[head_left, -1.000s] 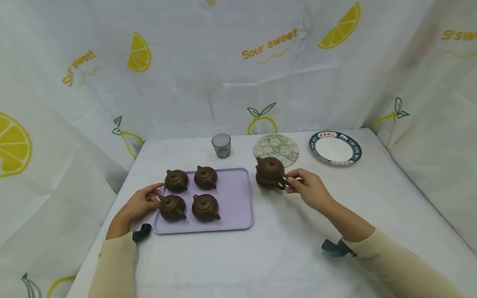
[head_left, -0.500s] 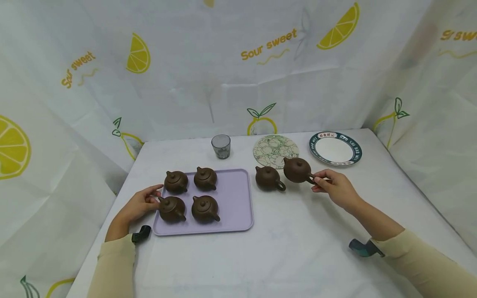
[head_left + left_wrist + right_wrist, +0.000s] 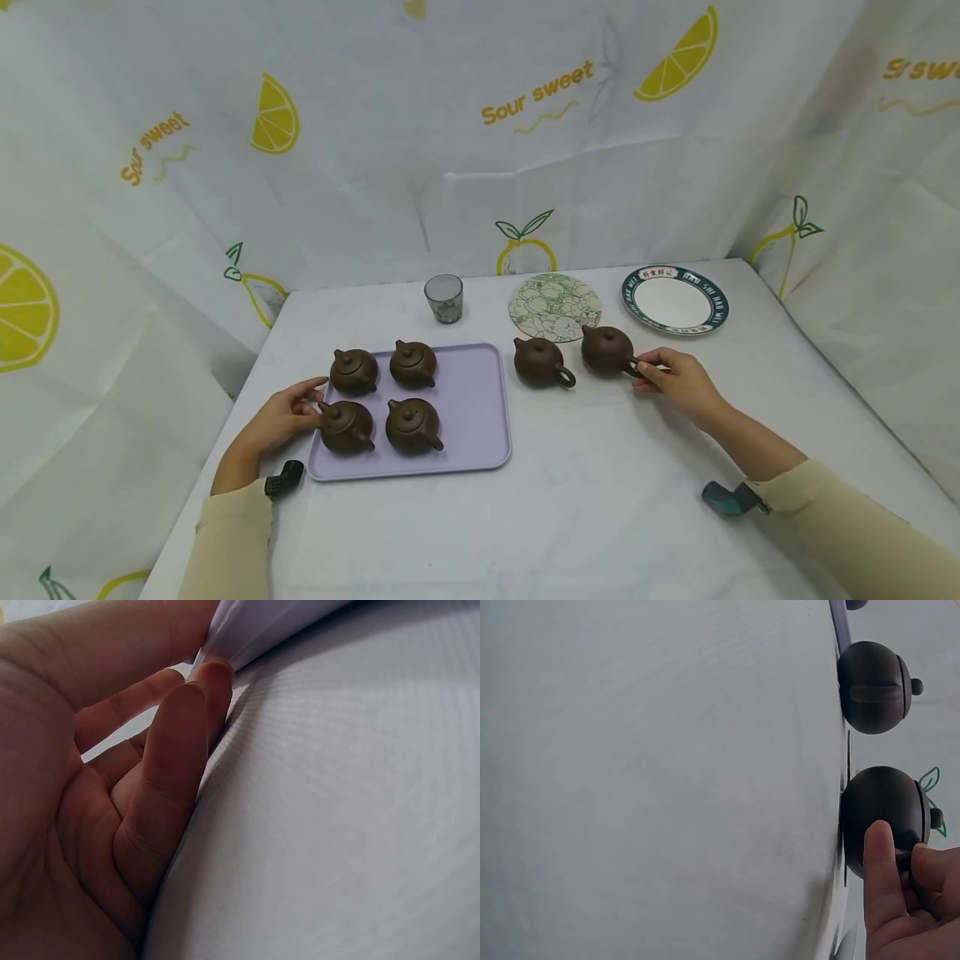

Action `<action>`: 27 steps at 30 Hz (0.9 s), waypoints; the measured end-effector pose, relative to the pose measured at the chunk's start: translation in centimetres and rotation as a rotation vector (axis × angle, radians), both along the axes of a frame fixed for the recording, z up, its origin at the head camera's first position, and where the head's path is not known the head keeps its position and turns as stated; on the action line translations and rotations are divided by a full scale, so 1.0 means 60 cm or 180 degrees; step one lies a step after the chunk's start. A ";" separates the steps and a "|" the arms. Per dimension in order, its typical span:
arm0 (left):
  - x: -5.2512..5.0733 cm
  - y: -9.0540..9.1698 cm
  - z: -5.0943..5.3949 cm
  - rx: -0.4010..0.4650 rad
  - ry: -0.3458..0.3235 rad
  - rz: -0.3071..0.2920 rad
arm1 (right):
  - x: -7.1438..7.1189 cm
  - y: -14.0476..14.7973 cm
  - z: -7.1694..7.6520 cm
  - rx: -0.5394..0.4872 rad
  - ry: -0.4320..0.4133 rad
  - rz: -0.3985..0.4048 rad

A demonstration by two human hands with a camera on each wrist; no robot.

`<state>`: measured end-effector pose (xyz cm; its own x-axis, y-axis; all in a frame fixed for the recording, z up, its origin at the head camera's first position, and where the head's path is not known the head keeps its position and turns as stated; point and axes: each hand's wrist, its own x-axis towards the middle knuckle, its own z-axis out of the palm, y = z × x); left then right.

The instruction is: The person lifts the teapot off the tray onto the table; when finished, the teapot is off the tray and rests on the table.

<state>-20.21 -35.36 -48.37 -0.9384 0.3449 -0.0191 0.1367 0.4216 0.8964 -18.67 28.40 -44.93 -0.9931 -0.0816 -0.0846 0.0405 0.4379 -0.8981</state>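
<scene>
Dark brown teapots with lids stand in two groups. My right hand point(image 3: 682, 385) pinches the handle of the rightmost teapot point(image 3: 606, 348), which sits upright, low at the table; the right wrist view shows this teapot point(image 3: 881, 814) with thumb and fingers at its handle. Just left of it stands another teapot point(image 3: 537, 361), a small gap between them. Several more, such as the front-left teapot point(image 3: 346, 427), rest on the left part of a lilac tray point(image 3: 474, 408). At the tray's left edge my left hand point(image 3: 279, 423) grips the rim, its fingers bent against the tray point(image 3: 259, 630) in the left wrist view.
Along the back of the white table point(image 3: 420, 533) are a grey glass point(image 3: 445, 298), a round patterned mat point(image 3: 553, 307) and a green-rimmed plate point(image 3: 712, 319). The mat lies behind the two right-hand teapots. A lemon-print cloth hangs behind.
My right hand carried its teapot rightward from above the neighbouring teapot, then lowered it beside that one, still holding the handle. My left hand stayed at the tray's edge.
</scene>
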 end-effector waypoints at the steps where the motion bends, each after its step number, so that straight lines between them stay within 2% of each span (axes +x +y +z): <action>1: 0.001 0.000 0.001 0.0012 0.0000 -0.0005 | 0.000 0.001 -0.001 0.0002 -0.0009 -0.0006; 5: 0.005 0.000 0.000 0.0022 0.0012 -0.0009 | 0.001 0.002 -0.004 0.0046 -0.0066 -0.0019; 11: 0.009 0.001 -0.001 0.0047 -0.0087 0.0074 | 0.001 0.006 -0.007 -0.0060 -0.0216 -0.0008; 12: 0.012 0.005 0.005 0.0057 -0.0113 0.0098 | 0.001 0.007 -0.007 -0.0081 -0.0226 -0.0005; 14: 0.011 0.005 0.005 0.0075 -0.0126 0.0094 | 0.000 0.008 -0.006 0.0045 -0.0196 0.0003; 21: 0.006 0.001 0.004 -0.0022 -0.0094 0.0120 | -0.009 -0.005 0.027 0.1040 0.0197 -0.0041; 25: 0.003 0.003 0.003 -0.0030 -0.0105 0.0118 | -0.009 -0.044 0.043 0.1048 0.0404 -0.0117; 27: 0.002 0.003 0.002 -0.0035 -0.0094 0.0112 | -0.011 -0.074 0.047 0.0961 0.0468 -0.0062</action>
<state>-20.08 -35.20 -48.25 -0.9489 0.3114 -0.0507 0.0951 0.4355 0.8952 -19.31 23.94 -42.12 -0.9976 -0.0556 0.0421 -0.0688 0.6854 -0.7249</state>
